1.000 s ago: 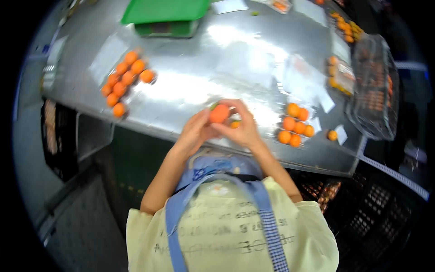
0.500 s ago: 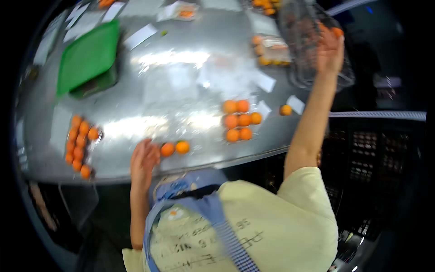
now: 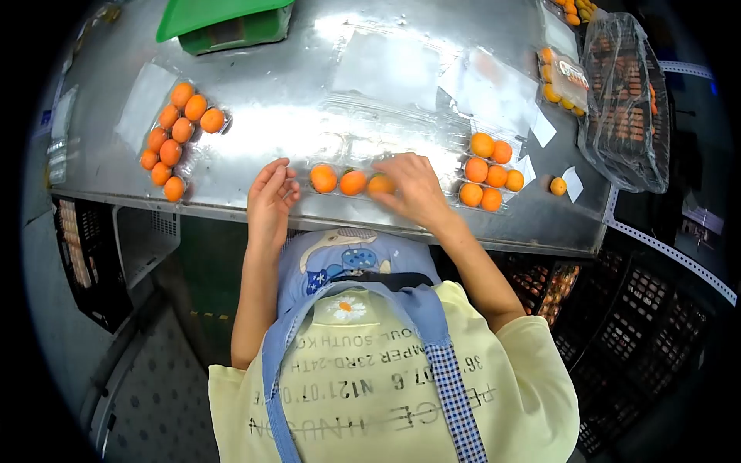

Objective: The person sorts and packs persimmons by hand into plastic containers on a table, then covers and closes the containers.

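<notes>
The right hand (image 3: pixel 411 187) is apparently setting down the end orange (image 3: pixel 380 184) between its clasping fingers. The left hand (image 3: pixel 272 197) is hovering empty, fingers loosely apart, beside two more oranges (image 3: pixel 323 178); the next move is seemingly calling for a clean release.

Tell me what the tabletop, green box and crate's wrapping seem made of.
Tabletop: metal, probably stainless steel, smooth and shiny, by its glare streaks. Green box: likely plastic, smooth, by its even colour. Wrapping: apparently plastic film, glossy, being wrinkled and see-through.
</notes>
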Tool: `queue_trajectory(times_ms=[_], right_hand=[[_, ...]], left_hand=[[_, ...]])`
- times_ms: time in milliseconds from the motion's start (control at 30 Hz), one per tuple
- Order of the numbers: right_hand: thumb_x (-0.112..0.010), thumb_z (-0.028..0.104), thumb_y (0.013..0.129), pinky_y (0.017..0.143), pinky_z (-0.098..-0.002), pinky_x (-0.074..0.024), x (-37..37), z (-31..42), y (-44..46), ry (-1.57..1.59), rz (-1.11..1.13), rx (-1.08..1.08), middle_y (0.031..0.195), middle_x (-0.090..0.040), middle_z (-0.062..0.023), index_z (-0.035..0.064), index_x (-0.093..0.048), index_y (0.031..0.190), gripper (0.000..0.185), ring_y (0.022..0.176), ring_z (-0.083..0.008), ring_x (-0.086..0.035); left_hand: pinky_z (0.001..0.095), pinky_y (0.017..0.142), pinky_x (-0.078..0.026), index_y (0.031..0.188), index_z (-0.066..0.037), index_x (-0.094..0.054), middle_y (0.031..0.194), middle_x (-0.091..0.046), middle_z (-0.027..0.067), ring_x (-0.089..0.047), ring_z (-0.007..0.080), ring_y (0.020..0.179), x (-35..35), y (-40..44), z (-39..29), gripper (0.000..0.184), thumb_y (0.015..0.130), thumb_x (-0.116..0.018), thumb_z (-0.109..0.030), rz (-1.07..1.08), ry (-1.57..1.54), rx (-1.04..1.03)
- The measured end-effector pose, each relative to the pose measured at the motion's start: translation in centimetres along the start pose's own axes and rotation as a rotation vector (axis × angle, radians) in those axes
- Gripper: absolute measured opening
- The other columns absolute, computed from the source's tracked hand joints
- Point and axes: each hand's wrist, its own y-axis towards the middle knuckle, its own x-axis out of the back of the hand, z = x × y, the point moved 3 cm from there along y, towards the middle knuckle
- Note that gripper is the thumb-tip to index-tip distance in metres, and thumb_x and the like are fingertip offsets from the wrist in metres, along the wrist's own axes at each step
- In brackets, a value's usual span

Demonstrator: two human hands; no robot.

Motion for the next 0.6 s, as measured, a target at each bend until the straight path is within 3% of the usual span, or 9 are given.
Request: queue_trajectory(times_ms=[133,333,433,533,600], right_hand=[[-0.079,0.021,0.061,0.086,-0.0391,-0.0393,-1.7,1.0,-0.7,-0.223,0.022,-0.034,0.095,-0.058,-0.0069,0.0072,-0.06,0.108,0.052,0.096,-0.0258,-0.052],[-0.079,0.019,0.06,0.084,-0.0401,-0.0398,-2.2,0.6,-1.3,-0.185,-0.022,-0.058,0.092,-0.056,-0.0079,0.0072,-0.058,0.108,0.054,0.094,-0.0269,-0.052],[-0.077,0.018,0.061,0.087,-0.0415,-0.0398,-2.4,0.3,-1.6,-0.116,-0.014,-0.115,0.093,-0.058,-0.0108,0.008,-0.058,0.108,0.051,0.094,-0.031,-0.053],[-0.078,0.018,0.064,0.086,-0.0393,-0.0432,-1.3,0.1,-1.4,-0.068,-0.076,-0.151,0.091,-0.059,-0.0085,0.0071,-0.059,0.109,0.051,0.09,-0.0269,-0.057],[-0.076,0.019,0.071,0.084,-0.0354,-0.0461,-0.1,-0.5,-1.5,0.3,-0.072,-0.371,0.093,-0.061,-0.0063,0.0061,-0.059,0.111,0.045,0.09,-0.0212,-0.059]], left_hand=[[0.024,0.065,-0.045,0.112,-0.001,-0.056,0.091,-0.058,0.0041,-0.055,0.0107,0.075,0.2,0.2,-0.3,0.024,0.093,-0.055,-0.016,0.015,-0.011,-0.014],[0.0243,0.065,-0.045,0.112,-0.001,-0.055,0.09,-0.058,0.0042,-0.054,0.0109,0.075,0.4,0.3,-0.1,0.025,0.093,-0.056,-0.017,0.013,0.003,-0.006],[0.0238,0.065,-0.045,0.114,-0.002,-0.054,0.091,-0.058,0.0037,-0.054,0.0105,0.075,0.1,0.1,-0.1,0.025,0.093,-0.055,-0.017,0.023,0.011,0.004],[0.0231,0.066,-0.045,0.115,-0.003,-0.053,0.091,-0.058,0.0025,-0.055,0.0098,0.076,0.1,0.1,-0.2,0.026,0.093,-0.055,-0.016,0.04,0.027,0.01],[0.0231,0.066,-0.045,0.116,-0.002,-0.053,0.092,-0.057,0.0025,-0.054,0.0098,0.076,-0.3,0.1,-0.1,0.026,0.093,-0.054,-0.016,0.046,0.043,0.02]])
